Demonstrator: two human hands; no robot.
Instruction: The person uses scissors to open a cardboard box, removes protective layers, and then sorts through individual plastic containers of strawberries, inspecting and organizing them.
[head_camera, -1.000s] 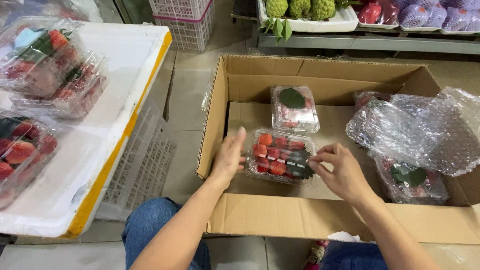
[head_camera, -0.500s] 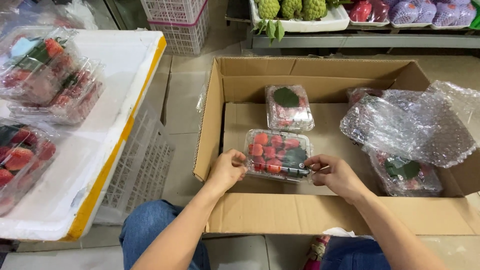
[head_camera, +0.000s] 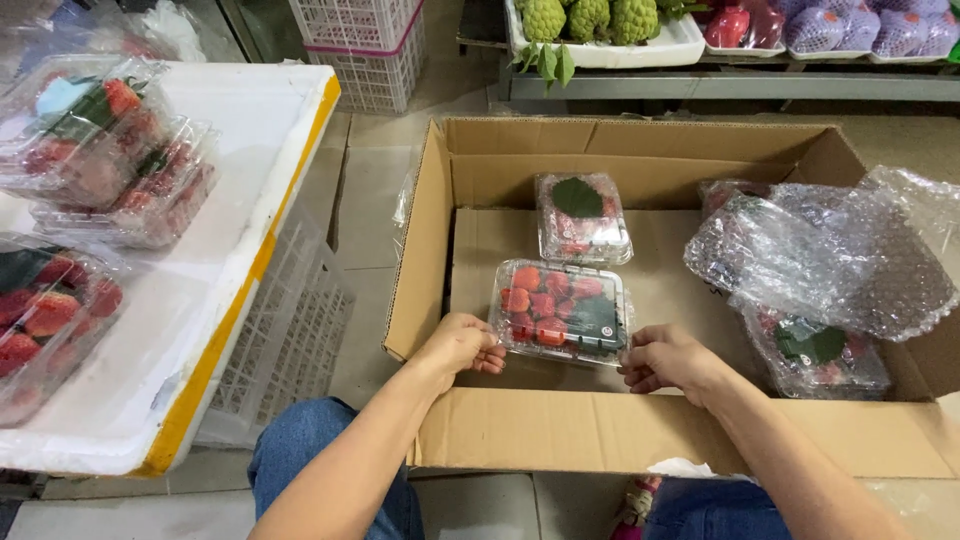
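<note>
Between the two hands, inside the cardboard box (head_camera: 640, 440), lies a clear clamshell of strawberries (head_camera: 560, 312). The left hand (head_camera: 462, 345) curls its fingers against the pack's left end; the right hand (head_camera: 668, 358) does likewise at the right end, so both grip it. Just beyond the hands sits a second clamshell (head_camera: 581, 217) with a green leaf on top. To the right of the right hand, bubble wrap (head_camera: 830, 260) covers more packs. Left of the left hand, a white bench (head_camera: 230, 200) carries further strawberry packs (head_camera: 110, 150).
</note>
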